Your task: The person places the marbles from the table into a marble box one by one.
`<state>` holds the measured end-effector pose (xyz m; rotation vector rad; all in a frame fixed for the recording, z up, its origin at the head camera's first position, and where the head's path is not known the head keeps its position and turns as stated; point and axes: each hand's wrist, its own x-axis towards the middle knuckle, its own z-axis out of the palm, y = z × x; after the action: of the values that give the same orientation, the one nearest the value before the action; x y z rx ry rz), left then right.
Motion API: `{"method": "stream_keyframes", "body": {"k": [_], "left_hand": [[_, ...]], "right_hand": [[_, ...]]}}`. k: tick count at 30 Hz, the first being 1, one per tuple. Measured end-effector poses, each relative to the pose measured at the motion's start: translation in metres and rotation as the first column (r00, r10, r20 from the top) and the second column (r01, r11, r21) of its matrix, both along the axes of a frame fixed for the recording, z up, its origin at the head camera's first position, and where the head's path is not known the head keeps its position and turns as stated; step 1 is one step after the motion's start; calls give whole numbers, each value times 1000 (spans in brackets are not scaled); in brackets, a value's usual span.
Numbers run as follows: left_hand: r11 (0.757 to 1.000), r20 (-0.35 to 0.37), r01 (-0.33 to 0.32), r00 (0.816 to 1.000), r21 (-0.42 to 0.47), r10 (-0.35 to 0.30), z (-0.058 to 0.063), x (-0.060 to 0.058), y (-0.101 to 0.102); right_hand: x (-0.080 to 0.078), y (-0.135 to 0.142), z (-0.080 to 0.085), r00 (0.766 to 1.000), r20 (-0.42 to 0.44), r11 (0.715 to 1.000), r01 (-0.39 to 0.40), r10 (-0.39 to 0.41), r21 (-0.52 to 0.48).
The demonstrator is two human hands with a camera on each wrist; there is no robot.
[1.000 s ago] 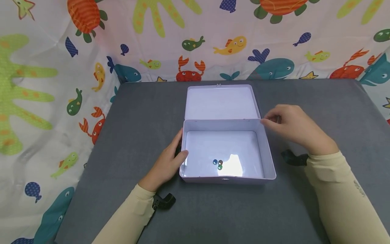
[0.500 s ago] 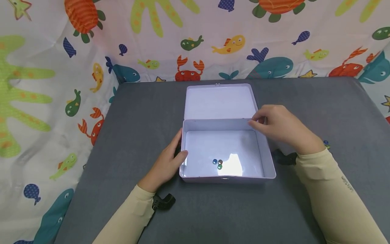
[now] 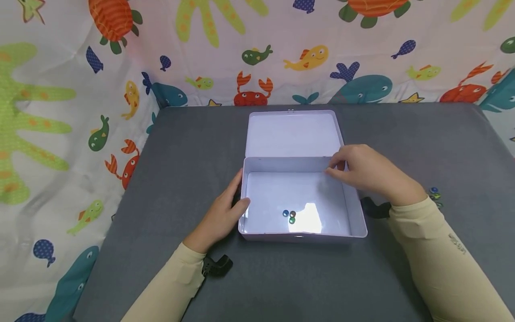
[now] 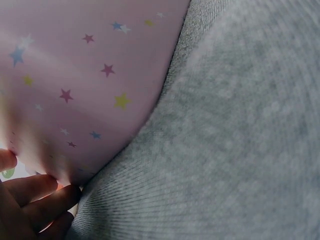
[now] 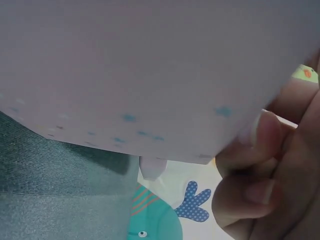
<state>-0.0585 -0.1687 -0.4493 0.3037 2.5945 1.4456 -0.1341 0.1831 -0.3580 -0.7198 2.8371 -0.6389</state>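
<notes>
An open lilac box (image 3: 273,237), its lid (image 3: 295,134) folded back, stands mid-table. Three small glass marbles (image 3: 292,220) lie on its floor: one blue, one green, one brownish. My left hand (image 3: 217,221) holds the box's left side, thumb on the rim and fingers along the outer wall, which is star-printed (image 4: 90,60) in the left wrist view. Over the box's far right corner, my right hand (image 3: 364,174) has thumb and forefinger pinched, as on a marble that the fingertips hide. Curled fingers (image 5: 260,150) show beside the box wall in the right wrist view.
More marbles (image 3: 435,196), blue and green, lie on the grey table (image 3: 193,147) right of the box, partly behind my right wrist. A curtain (image 3: 221,58) with sea animals hangs behind the table and along its left side.
My right hand has moved left from outside the box's far right corner to over the inside, and a little lower. The marbles on the right have come into sight. The left hand stays put.
</notes>
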Motion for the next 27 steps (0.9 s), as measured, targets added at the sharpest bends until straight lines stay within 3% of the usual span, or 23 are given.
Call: {"method": "stream_keyframes", "body": {"k": [11, 27], "left_hand": [[1000, -4, 14, 1000, 6, -14, -1, -1, 0], [999, -15, 29, 999, 16, -29, 0, -2, 0]], "right_hand": [[4, -4, -9, 994, 74, 992, -90, 83, 88], [4, -10, -19, 997, 32, 980, -82, 77, 179]]}}
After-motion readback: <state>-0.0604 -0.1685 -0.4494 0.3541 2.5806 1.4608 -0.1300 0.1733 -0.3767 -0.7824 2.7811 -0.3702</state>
